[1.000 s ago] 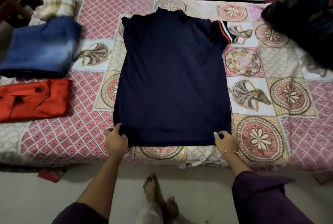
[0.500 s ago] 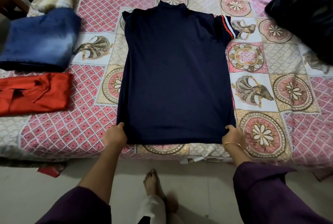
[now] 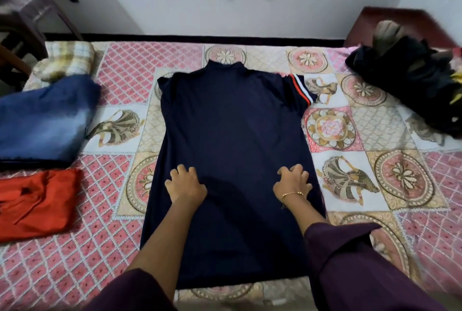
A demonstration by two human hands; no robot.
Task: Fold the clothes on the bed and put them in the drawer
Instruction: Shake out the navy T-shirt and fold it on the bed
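Observation:
A navy blue shirt (image 3: 232, 120) lies flat, back side up, in the middle of the bed (image 3: 150, 78), collar at the far end and one striped sleeve cuff showing at the right. My left hand (image 3: 183, 183) rests on the shirt's left half, fingers spread and bent, fingertips pressing the fabric. My right hand (image 3: 293, 182), with a thin bracelet at the wrist, presses the right half the same way. Both hands sit about halfway up the shirt. No drawer is in view.
Folded blue jeans (image 3: 42, 120) and a folded red garment (image 3: 32, 203) lie at the bed's left side. A checked pillow (image 3: 67, 59) sits at the far left corner. A dark heap of clothes (image 3: 410, 85) fills the far right corner. A wall runs behind the bed.
Both hands let go of the shirt's bottom corners and moved up onto its middle. The camera came closer over the bed, so the floor and feet dropped out of view.

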